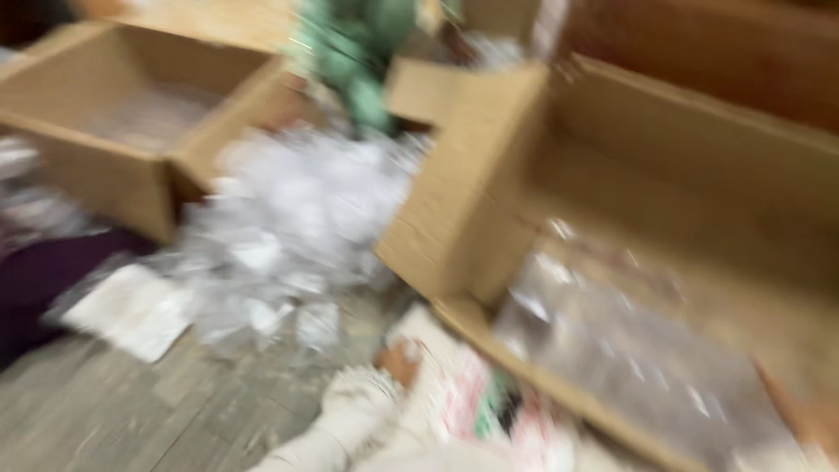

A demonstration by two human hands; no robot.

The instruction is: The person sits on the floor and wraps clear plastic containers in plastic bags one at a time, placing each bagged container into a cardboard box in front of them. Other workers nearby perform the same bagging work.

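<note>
The left hand (398,362), coming out of a fluffy white sleeve (354,409), lies on or against a flat white packet printed in red and green (463,400). Motion blur hides the fingers, so I cannot tell whether they grip it or only press on it. That packet lies on the grey wood-patterned floor (131,411), just beside the near-left flap of a large open brown cardboard box (463,201) on the right. A skin-toned blur at the near-right edge is probably the right hand (811,421), inside that box; its grip cannot be read either.

The box holds crumpled clear plastic bags (629,350). To the left of it sits a loose heap of clear plastic packets (297,210), with a flat white pouch (131,310) near its left foot. A second open brown cardboard box (131,114) stands far left, and a figure in green clothing (358,52) is beyond the heap.

The likely risks are the sleeve dragging into the slippery heap and scattering it, or the packet catching on the box flap if lifted. Open room lies mainly near left, over bare floor; the right is walled by cardboard.
</note>
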